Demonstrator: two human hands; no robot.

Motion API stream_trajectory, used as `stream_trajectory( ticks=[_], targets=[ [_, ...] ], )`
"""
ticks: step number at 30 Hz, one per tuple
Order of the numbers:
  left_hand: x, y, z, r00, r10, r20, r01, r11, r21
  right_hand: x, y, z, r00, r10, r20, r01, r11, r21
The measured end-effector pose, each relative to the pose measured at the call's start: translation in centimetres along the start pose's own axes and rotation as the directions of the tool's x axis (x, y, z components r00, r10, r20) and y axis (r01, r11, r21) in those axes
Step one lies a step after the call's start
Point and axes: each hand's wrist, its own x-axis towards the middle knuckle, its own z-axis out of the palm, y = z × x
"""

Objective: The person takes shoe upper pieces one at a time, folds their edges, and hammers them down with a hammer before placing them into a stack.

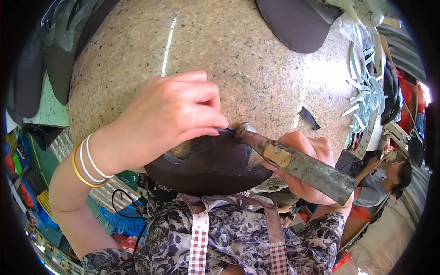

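Note:
A dark brown piece that looks like a leather shoe upper (208, 172) lies along the near edge of the stone-topped table (256, 82), its lower side hanging toward my body. My left hand (178, 110) reaches over it, thumb and fingers pinched together on its far edge. In my right hand (307, 153) is a hammer (311, 172) with a worn metal head; the wooden end of its handle shows through the head. Its rounded face is at the upper's far edge, close beside my left fingertips. Whether the face touches the upper I cannot tell.
A small dark scrap (310, 118) lies right of the hammer. Pale blue strips (366, 98) are heaped at the table's right side. More dark brown pieces lie at the far edge (300, 25) and far left (59, 68). Another person (380, 181) sits at the right.

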Motion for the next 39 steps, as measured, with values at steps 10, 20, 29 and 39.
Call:
stream_trajectory(
  ticks=[10, 20, 29, 39],
  targets=[
    [-1.5, 0.6, -0.6, 0.994, 0.014, -0.105, -0.006, 0.997, 0.078, 1.9, -1.3, -0.3, 0.991, -0.130, 0.012, 0.130, 0.991, 0.010],
    [-2.8, 2.2, -0.2, 0.978, -0.181, -0.104, 0.191, 0.978, 0.089, 3.0, -0.6, -0.5, 0.962, -0.266, -0.057, 0.268, 0.963, 0.031],
    [-4.0, 4.1, 0.9, 0.942, -0.160, -0.296, 0.232, 0.946, 0.225, 4.1, -1.7, -0.8, 0.963, -0.261, 0.060, 0.258, 0.965, 0.053],
    [-5.0, 4.5, 1.4, 0.926, -0.148, -0.348, 0.269, 0.904, 0.332, 4.5, -3.6, -1.3, 0.978, -0.179, 0.109, 0.185, 0.982, -0.047]
  ],
)
